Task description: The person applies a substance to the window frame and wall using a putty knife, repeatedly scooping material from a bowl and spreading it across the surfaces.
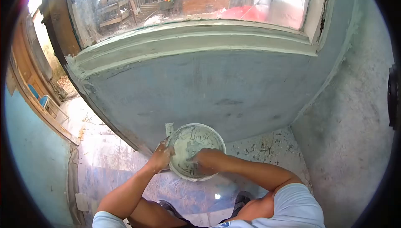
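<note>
A round bucket (pixel 222 141) stands on the floor before me, with pale grey-green, putty-like paste (pixel 182 149) inside and smeared around its walls. At its left rim my left hand (pixel 160 157) is closed, with paste on the fingers. A flat, paste-smeared tool (pixel 169 128) sticks up just beyond those fingers and seems to be in their grip; its handle is hidden. My right hand (pixel 207 160) reaches down into the bucket, fingers curled at the paste. Whatever it holds is hidden beneath the hand. A smoother grey patch shows beside its fingertips.
A grey wall panel (pixel 200 90) rises ahead, below a window sill (pixel 200 40) and glass. The right wall (pixel 351 132) meets it in a corner. Paste bits spot the floor (pixel 267 148). To the left are a doorway and a blue chair (pixel 43 100).
</note>
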Tool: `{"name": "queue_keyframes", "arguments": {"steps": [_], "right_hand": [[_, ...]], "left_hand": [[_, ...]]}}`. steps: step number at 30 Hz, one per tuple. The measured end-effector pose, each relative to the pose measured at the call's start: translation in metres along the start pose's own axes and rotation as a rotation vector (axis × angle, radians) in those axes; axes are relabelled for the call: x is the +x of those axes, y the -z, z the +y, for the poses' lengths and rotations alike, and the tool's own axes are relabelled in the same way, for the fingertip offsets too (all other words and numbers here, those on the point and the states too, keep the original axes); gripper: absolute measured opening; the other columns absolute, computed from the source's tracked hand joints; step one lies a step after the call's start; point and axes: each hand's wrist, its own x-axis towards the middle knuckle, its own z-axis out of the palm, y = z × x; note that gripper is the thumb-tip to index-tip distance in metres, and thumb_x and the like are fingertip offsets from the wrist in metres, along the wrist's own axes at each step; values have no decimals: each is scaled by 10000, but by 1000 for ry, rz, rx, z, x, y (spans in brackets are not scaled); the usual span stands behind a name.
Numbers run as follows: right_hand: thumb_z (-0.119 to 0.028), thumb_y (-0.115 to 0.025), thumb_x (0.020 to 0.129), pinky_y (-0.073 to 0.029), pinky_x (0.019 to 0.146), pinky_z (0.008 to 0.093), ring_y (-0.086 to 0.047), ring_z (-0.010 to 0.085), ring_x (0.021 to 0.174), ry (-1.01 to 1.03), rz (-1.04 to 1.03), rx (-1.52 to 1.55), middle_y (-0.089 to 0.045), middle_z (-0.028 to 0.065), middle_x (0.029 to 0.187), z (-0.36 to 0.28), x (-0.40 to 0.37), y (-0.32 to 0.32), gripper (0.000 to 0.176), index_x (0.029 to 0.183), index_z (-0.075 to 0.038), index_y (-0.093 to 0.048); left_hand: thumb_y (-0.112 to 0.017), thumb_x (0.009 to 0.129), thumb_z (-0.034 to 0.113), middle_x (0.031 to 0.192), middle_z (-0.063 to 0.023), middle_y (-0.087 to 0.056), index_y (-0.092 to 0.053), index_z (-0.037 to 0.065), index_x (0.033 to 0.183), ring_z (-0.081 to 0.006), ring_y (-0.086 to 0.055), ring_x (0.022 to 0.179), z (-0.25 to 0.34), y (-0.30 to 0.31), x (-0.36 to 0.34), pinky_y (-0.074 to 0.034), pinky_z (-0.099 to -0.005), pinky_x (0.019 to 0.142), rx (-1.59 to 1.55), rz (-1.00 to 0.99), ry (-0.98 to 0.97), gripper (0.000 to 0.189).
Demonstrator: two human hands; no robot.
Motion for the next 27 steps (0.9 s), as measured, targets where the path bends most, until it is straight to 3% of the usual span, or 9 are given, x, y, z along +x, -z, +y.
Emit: {"name": "queue_keyframes", "arguments": {"steps": [2,5,6,8,11,12,22,25,27], "right_hand": [[-146,-592,774,-533,791,472,-671,375,934,150,5,89,-685,212,973,-1,-9,18,441,1207,-181,-673],[-252,-664,824,-524,745,479,-661,361,856,432,789,-182,-680,180,948,9,-35,79,392,1204,-156,-665],[-261,-701,814,-523,702,446,-642,306,794,358,953,-351,-659,134,928,0,-50,121,435,1235,-165,-651],[-93,-709,775,-513,831,415,-649,272,943,316,1291,-727,-669,101,1051,2,-71,188,475,1243,-158,-655],[-94,-647,818,-464,936,400,-620,249,1031,180,1223,-1206,-638,82,1133,20,-68,273,549,1319,-316,-601],[-125,-621,854,-446,964,393,-610,233,1060,169,1155,-1306,-629,75,1148,27,-64,289,572,1359,-386,-558],[-121,-491,945,-446,1007,396,-638,188,942,171,882,-1555,-630,48,1013,4,-49,316,542,1350,-479,-524],[-145,-504,940,-452,991,389,-633,175,921,154,880,-1570,-624,38,970,6,-46,316,496,1324,-454,-562],[-148,-508,937,-447,992,383,-631,168,927,135,865,-1583,-626,32,970,7,-45,313,476,1305,-440,-583]], "left_hand": [[-479,862,153,1318,-303,-471,-600,4,1109,-402,-491,1174,-2,3,2,-417,-408,979,-2,-27,18,313],[-481,876,162,1325,-300,-473,-592,9,1120,-392,-503,1169,4,11,5,-420,-409,978,-120,-74,93,309],[-482,892,175,1311,-297,-492,-571,15,1184,-384,-523,1150,8,10,6,-427,-409,971,-242,-95,141,344],[-484,919,234,1226,-267,-581,-466,-8,1355,-355,-585,1075,10,11,8,-445,-403,957,-381,-193,179,499],[-480,912,253,1214,-242,-609,-428,-47,1383,-339,-581,1107,-13,7,11,-431,-390,985,182,-211,-123,561],[-474,923,271,1296,-230,-575,-418,-38,1404,-312,-545,1181,0,7,13,-407,-376,1019,-65,-171,112,574],[-474,955,229,1284,-240,-568,-377,-55,1429,-281,-547,1168,43,28,6,-416,-356,1009,-300,-340,78,561],[-486,951,211,1270,-221,-574,-385,-52,1426,-262,-551,1144,-15,-4,30,-422,-355,994,-153,-342,-49,552],[-486,948,214,1275,-220,-570,-383,-50,1430,-264,-546,1152,36,25,11,-420,-355,998,-268,-391,54,558]]}}
